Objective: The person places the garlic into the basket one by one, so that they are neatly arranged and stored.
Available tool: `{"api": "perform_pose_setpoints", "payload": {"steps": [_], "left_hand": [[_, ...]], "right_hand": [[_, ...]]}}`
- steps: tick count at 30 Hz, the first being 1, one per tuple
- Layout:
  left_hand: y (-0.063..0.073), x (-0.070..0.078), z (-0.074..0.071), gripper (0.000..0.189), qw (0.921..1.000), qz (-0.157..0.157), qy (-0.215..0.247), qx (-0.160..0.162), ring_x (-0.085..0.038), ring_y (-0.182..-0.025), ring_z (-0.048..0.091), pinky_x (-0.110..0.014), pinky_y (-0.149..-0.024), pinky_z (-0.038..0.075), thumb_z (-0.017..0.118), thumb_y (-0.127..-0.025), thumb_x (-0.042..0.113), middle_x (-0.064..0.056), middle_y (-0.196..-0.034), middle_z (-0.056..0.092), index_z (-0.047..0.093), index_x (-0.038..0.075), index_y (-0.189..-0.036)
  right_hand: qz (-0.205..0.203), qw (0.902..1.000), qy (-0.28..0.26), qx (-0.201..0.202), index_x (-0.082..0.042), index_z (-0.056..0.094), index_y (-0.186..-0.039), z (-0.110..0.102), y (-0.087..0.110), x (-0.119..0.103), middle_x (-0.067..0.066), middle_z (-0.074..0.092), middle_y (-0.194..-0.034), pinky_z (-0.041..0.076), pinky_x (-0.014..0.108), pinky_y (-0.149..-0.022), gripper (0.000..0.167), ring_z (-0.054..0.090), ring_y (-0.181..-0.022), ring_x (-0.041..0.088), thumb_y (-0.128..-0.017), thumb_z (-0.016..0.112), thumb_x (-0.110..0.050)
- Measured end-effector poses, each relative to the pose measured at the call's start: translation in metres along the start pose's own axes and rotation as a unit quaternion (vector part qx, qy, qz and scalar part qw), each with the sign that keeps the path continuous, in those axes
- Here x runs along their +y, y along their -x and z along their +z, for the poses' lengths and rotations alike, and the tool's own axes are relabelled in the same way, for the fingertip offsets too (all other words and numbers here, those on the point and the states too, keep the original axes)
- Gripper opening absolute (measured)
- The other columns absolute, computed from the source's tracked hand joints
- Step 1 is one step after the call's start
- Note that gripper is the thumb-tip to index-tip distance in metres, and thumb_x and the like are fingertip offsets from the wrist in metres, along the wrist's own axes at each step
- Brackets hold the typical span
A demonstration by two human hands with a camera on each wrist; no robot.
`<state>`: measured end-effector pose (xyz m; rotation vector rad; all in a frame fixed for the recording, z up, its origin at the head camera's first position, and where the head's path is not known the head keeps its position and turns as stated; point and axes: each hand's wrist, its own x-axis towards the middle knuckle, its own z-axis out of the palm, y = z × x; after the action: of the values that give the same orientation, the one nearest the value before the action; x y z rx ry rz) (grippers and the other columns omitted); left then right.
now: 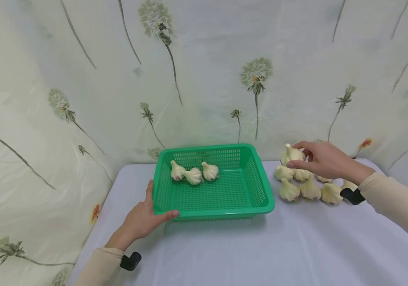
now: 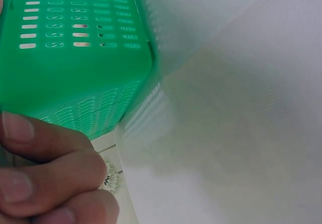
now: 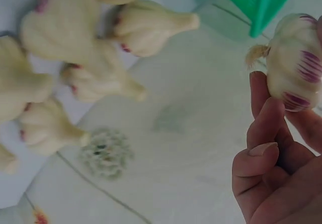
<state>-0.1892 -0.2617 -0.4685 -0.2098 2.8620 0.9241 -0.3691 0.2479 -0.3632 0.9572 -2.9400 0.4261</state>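
Note:
My right hand (image 1: 323, 159) pinches a garlic bulb (image 1: 291, 155) between thumb and fingers, above the group of bulbs at the right. Purple streaks and a tuft of roots show on this held bulb (image 3: 294, 65) in the right wrist view. At the table's middle stands a green plastic basket (image 1: 222, 215) with slotted walls. Three garlic bulbs (image 1: 193, 176) lie in its back left part. My left hand (image 1: 140, 219) grips the basket's near left corner, thumb along the front rim and fingers at the left side. Curled fingers (image 2: 65, 178) show beside the basket wall in the left wrist view.
Several more garlic bulbs (image 1: 310, 189) sit close together on the table right of the basket. A pale cloth covers the table (image 1: 225, 254). Behind it hangs a curtain (image 1: 204, 79) with a dandelion print. Each wrist bears a small black device (image 1: 130, 261).

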Motion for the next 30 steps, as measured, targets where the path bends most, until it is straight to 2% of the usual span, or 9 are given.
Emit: {"api": "perform_pose_setpoints", "payload": {"steps": [4, 9, 13, 17, 20, 26, 30], "left_hand": [[0.0, 0.001, 0.0, 0.14, 1.0, 0.001, -0.003, 0.001, -0.022, -0.079, 0.068, -0.036, -0.063, 0.051, 0.072, -0.082, 0.081, -0.017, -0.091, 0.071, -0.011, 0.012, -0.171], [0.0, 0.001, 0.0, 0.14, 1.0, -0.003, -0.006, 0.0, -0.021, -0.077, 0.067, -0.036, -0.063, 0.05, 0.072, -0.082, 0.081, -0.014, -0.086, 0.07, -0.012, 0.013, -0.17], [0.0, 0.002, -0.001, 0.14, 1.0, -0.001, -0.004, 0.003, -0.022, -0.08, 0.068, -0.036, -0.062, 0.05, 0.073, -0.082, 0.08, -0.02, -0.096, 0.073, -0.011, 0.012, -0.17], [0.0, 0.003, -0.003, 0.139, 1.0, 0.0, -0.005, 0.005, -0.024, -0.084, 0.07, -0.037, -0.063, 0.051, 0.073, -0.082, 0.08, -0.026, -0.106, 0.073, -0.01, 0.011, -0.171], [0.0, 0.003, -0.003, 0.139, 1.0, -0.001, -0.007, 0.005, -0.025, -0.086, 0.071, -0.037, -0.063, 0.052, 0.073, -0.082, 0.08, -0.026, -0.106, 0.073, -0.01, 0.011, -0.171], [0.001, 0.002, -0.003, 0.139, 1.0, 0.0, -0.005, 0.005, -0.024, -0.085, 0.07, -0.037, -0.063, 0.051, 0.073, -0.082, 0.079, -0.025, -0.104, 0.073, -0.009, 0.011, -0.171], [0.0, 0.002, -0.002, 0.139, 1.0, -0.001, -0.003, 0.005, -0.024, -0.084, 0.07, -0.037, -0.063, 0.051, 0.073, -0.082, 0.079, -0.023, -0.102, 0.073, -0.009, 0.011, -0.171]], "right_hand": [[-0.009, 0.9999, -0.005, -0.008, -0.005, 0.062, -0.144, -0.006, -0.021, -0.013, -0.001, 0.067, -0.085, 0.047, 0.033, -0.063, 0.064, 0.057, -0.065, 0.012, -0.099, 0.073, -0.05], [-0.029, 0.999, -0.007, -0.034, -0.005, 0.061, -0.145, -0.009, -0.042, -0.027, 0.0, 0.068, -0.085, 0.049, 0.035, -0.065, 0.064, 0.059, -0.069, 0.012, -0.101, 0.071, -0.051], [-0.036, 0.9978, -0.02, -0.052, -0.007, 0.059, -0.147, -0.008, -0.055, -0.037, -0.001, 0.067, -0.087, 0.05, 0.035, -0.068, 0.064, 0.06, -0.072, 0.013, -0.101, 0.071, -0.05], [-0.046, 0.9965, -0.034, -0.061, -0.006, 0.059, -0.146, -0.004, -0.065, -0.047, 0.001, 0.068, -0.09, 0.051, 0.036, -0.071, 0.064, 0.061, -0.076, 0.013, -0.1, 0.072, -0.048], [-0.056, 0.9953, -0.042, -0.066, -0.005, 0.059, -0.146, 0.0, -0.072, -0.054, 0.001, 0.069, -0.092, 0.051, 0.037, -0.072, 0.063, 0.061, -0.077, 0.014, -0.1, 0.073, -0.046], [-0.069, 0.9933, -0.057, -0.073, -0.003, 0.055, -0.15, 0.008, -0.088, -0.069, 0.003, 0.064, -0.084, 0.049, 0.037, -0.072, 0.064, 0.058, -0.073, 0.015, -0.103, 0.071, -0.043], [-0.065, 0.992, -0.074, -0.079, 0.001, 0.051, -0.153, 0.016, -0.1, -0.078, 0.008, 0.072, -0.095, 0.054, 0.044, -0.079, 0.069, 0.065, -0.081, 0.018, -0.104, 0.069, -0.043]]}}
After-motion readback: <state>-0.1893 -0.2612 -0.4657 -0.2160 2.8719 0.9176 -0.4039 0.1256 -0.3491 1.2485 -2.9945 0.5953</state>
